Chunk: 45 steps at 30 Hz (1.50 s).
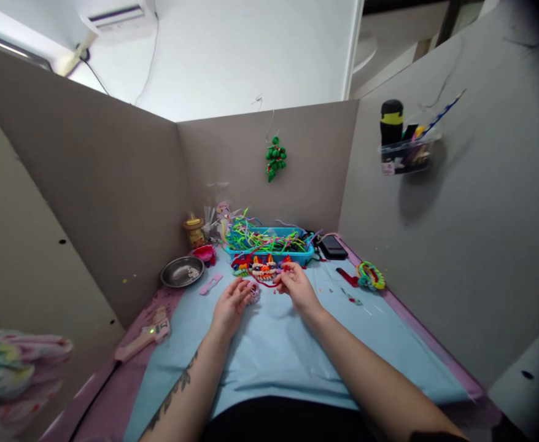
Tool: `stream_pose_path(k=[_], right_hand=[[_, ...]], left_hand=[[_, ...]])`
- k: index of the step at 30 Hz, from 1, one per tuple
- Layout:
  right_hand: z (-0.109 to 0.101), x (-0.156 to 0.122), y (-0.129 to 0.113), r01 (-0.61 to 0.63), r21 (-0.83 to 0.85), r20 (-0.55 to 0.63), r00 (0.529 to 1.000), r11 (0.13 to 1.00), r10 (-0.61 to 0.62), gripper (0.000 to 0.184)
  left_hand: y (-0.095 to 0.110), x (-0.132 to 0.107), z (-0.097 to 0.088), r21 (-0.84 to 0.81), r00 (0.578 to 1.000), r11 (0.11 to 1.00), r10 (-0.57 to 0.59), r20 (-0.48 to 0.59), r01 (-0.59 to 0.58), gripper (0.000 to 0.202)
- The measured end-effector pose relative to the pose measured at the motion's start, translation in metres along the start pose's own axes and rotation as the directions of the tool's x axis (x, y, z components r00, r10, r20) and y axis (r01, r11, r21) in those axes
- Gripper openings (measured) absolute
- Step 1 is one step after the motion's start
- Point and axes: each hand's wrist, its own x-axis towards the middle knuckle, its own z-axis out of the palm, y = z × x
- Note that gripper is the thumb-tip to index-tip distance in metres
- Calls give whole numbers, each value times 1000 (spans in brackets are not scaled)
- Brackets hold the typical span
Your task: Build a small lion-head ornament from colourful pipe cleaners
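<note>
Between the two hands, over a blue sheet point(279, 359), a red cord point(266, 284) curves. Right hand point(298, 290): thumb and fingertips pinched on the cord. Left hand point(229, 305): fingers loosely bent at a beaded piece point(254, 295); whether they grip it, I cannot tell from where I stand. Just beyond, beaded figures point(264, 269) line the front of a blue tray point(302, 258) heaped with coloured strands point(269, 238). Farther left, a metal bowl point(175, 274) holds pale beads point(193, 272).

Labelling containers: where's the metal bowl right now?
Head view, left side: the metal bowl stands beside the left grey partition, just left of the pink-red item.
</note>
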Motion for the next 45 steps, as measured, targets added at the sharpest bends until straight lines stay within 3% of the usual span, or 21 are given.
stream_pose_path(k=[5,10,15,21,27,35,42,45], right_hand=[[15,-11,5,-61,-67,164,984,996,71,34],[21,-18,9,14,-218,317,947,976,57,27],[13,-18,7,176,-376,288,955,910,-66,18],[12,-19,0,271,-426,302,942,863,-146,16],[14,-21,-5,170,-393,238,968,903,-79,11],[17,-21,3,81,-247,296,955,966,-4,16],[22,-23,4,72,-280,118,992,957,-40,19],[21,-22,6,77,-275,116,992,958,-47,19]], left_hand=[[-10,-11,8,353,984,936,-64,165,1,55],[-10,-10,11,410,989,910,-6,148,-56,38],[-13,-5,4,439,993,891,87,74,-111,33],[-12,-5,3,382,988,911,144,56,-154,33],[-8,-7,7,236,979,950,196,64,-206,40],[-12,-7,7,497,975,839,170,146,-221,24],[-10,-12,8,528,957,799,228,178,-288,22],[-11,-12,8,534,954,791,237,184,-299,22]])
